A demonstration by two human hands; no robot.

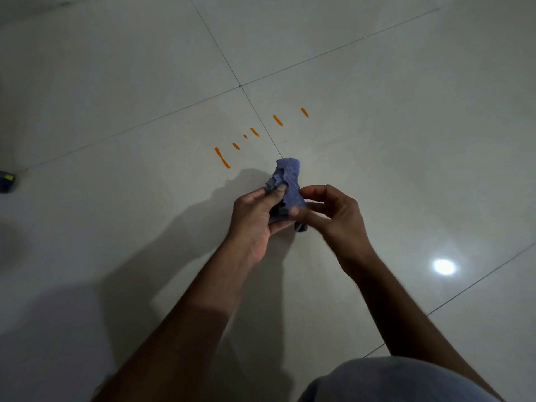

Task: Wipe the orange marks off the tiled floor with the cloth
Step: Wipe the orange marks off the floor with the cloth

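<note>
Several short orange marks run in a slanted row across the pale tiled floor (406,140), from the longest mark (222,158) at the left to the farthest mark (304,112) at the right. A bunched blue-grey cloth (287,178) is held above the floor, just in front of the marks. My left hand (255,219) grips its lower part, thumb pressed on the folds. My right hand (333,216) pinches the cloth from the right side with fingertips. Part of the cloth is hidden between both hands.
Dark grout lines cross at a joint (240,86) beyond the marks. A dark object (7,181) lies on the floor at the far left edge. A bright light reflection (443,266) shows at right. My grey-clothed knee (391,381) fills the bottom right.
</note>
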